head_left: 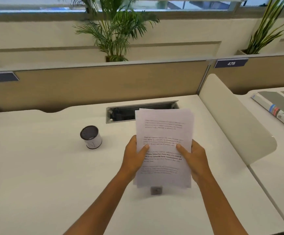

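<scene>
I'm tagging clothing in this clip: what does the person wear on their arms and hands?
Nothing worn shows. The left hand and the right hand have no gloves, and no ring, watch or bracelet can be seen. No sleeve appears anywhere up to the bottom edge of the picture.

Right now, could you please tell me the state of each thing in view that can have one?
Paper stack: held upright, printed side toward the camera, sheet edges slightly uneven.
Left hand: grips the stack's left edge, thumb on the front.
Right hand: grips the right edge, thumb on the front.
Mesh cup: upright, untouched.
Cable hatch: lid open.
Binder: closed, lying flat.
</scene>
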The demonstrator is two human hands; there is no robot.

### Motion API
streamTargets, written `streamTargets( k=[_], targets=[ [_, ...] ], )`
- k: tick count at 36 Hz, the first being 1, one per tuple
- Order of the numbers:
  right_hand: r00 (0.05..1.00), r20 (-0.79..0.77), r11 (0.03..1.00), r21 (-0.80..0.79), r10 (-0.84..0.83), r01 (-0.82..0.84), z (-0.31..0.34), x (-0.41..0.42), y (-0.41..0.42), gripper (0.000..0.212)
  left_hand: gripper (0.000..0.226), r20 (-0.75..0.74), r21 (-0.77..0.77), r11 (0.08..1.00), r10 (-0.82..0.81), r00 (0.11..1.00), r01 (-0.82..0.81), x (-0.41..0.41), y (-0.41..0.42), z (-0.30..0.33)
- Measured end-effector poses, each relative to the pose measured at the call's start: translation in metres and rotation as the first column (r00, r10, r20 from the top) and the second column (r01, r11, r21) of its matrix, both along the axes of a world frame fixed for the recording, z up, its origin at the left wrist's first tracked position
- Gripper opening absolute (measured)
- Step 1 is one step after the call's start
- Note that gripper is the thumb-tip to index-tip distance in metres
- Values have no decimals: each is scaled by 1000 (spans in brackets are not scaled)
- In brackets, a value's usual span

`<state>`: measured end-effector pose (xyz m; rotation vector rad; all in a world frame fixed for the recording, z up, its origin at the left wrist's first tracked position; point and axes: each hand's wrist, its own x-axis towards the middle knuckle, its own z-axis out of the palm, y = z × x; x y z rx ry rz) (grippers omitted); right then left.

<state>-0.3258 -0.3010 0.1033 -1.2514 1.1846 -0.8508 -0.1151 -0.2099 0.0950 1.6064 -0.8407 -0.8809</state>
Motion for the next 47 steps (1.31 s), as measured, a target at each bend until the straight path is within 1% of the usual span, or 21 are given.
streamTargets(
  k=[2,5,11,13,15,18,21,27,31,33,36,39,42,44,47],
  targets=[
    [1000,18,999,-47,-6,7,9,23,13,27,26,11,-57,997,56,998,-55,17,15,11],
    [998,50,996,-88,-25,30,14,57,36,21,28,49,-130,986,115,992,-108,43,43,16],
    [997,72,990,-143,24,-14,12,113,86,21,39,47,-195,953,244,969,-230,81,100,12],
    [995,93,988,-151,37,-22,8,124,98,19,37,51,-219,940,280,959,-263,89,115,11],
    [991,128,992,-125,38,-22,0,133,110,21,31,74,-229,929,313,947,-290,97,130,5],
    [991,116,995,-89,59,-49,-21,144,126,29,27,55,-173,929,340,939,-326,106,148,-16],
    [991,75,992,-67,109,-104,-43,152,138,27,35,25,-105,932,352,936,-348,107,162,-38],
    [992,67,990,-102,103,-96,-44,165,146,20,33,23,-134,918,380,925,-374,106,171,-37],
    [994,66,992,-100,87,-80,-49,167,151,27,36,-4,-109,918,384,923,-382,109,173,-40],
    [994,35,992,-74,100,-98,-59,164,156,29,36,-4,-72,928,367,930,-367,107,178,-51],
    [986,-54,987,-9,160,-161,-76,159,161,31,36,-2,-17,937,350,937,-350,106,184,-65],
    [976,-83,980,8,200,-200,-78,153,156,31,26,-32,-7,939,342,939,-343,108,187,-63],
    [967,-46,967,46,252,-250,-67,147,143,23,19,-131,-7,925,377,917,-381,116,188,-54],
    [954,0,951,81,298,-297,-59,140,131,19,19,-223,-5,898,428,876,-440,123,189,-48],
    [933,121,926,132,340,-355,-49,131,119,27,20,-354,-19,844,496,793,-537,131,190,-39]
  ],
)
